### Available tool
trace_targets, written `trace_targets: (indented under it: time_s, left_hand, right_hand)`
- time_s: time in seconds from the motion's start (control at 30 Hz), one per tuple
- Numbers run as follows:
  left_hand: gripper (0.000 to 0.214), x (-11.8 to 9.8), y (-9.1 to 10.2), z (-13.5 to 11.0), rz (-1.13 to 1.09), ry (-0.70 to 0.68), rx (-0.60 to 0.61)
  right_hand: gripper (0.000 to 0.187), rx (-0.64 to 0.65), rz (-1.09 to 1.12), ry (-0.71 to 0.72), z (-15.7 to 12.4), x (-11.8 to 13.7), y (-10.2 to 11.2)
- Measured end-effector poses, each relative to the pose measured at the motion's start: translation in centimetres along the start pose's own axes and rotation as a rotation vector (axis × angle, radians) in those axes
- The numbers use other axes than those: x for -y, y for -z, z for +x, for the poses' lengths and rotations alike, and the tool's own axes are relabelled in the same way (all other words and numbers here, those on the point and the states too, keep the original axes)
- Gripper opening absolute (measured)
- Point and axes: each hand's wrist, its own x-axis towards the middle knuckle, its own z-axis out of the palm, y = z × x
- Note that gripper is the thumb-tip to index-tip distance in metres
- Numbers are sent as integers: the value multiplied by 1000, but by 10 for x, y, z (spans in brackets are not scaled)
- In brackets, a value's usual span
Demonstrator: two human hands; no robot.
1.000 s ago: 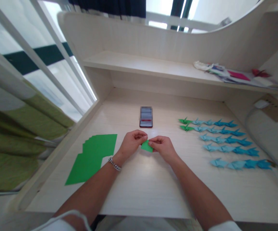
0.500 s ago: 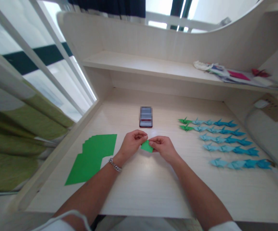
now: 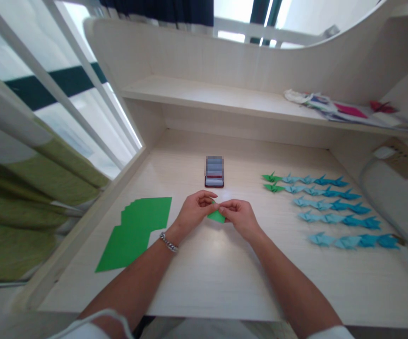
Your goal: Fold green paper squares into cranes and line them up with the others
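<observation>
A small piece of folded green paper (image 3: 217,216) is held between both hands over the middle of the desk. My left hand (image 3: 197,208) pinches its upper left side, thumb toward the paper's top. My right hand (image 3: 238,214) grips the right side, with thumb and fingertips meeting those of the left at the upper edge. The fingers cover part of the paper, so its exact folds are hidden. Just beyond the hands lies a phone (image 3: 214,172) with a blurred screen.
Overlapping green paper sheets (image 3: 133,230) lie left of my left forearm. On the right, folded paper cranes stand in several rows, green ones (image 3: 273,188) and blue ones (image 3: 348,219). A shelf (image 3: 204,94) at the back holds papers (image 3: 331,107). A cable (image 3: 366,179) runs down the right wall.
My fingertips have come closer together at the paper's upper edge, the right hand shifting slightly left over it. Less of the green paper shows now.
</observation>
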Motion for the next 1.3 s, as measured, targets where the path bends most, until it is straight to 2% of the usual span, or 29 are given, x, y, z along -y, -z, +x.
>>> trace_targets:
  time_s: [0.37, 0.63, 0.83, 1.0, 1.3]
  left_hand:
    - [24, 3, 0, 1, -52, -11, -71]
    - [32, 3, 0, -1, 39, -1, 17]
    - [24, 5, -3, -2, 57, -54, -26]
    - [19, 7, -3, -3, 60, -71, -10]
    - [20, 10, -3, -1, 37, -53, 18]
  right_hand:
    - [29, 14, -30, 23, -1, 0, -3]
    - [29, -2, -25, 24, -1, 0, -3]
    - [24, 22, -86, 1, 2, -6, -2]
    - [19, 34, -180, 67, 5, -9, 0]
    - [20, 32, -115, -34, 5, -8, 2]
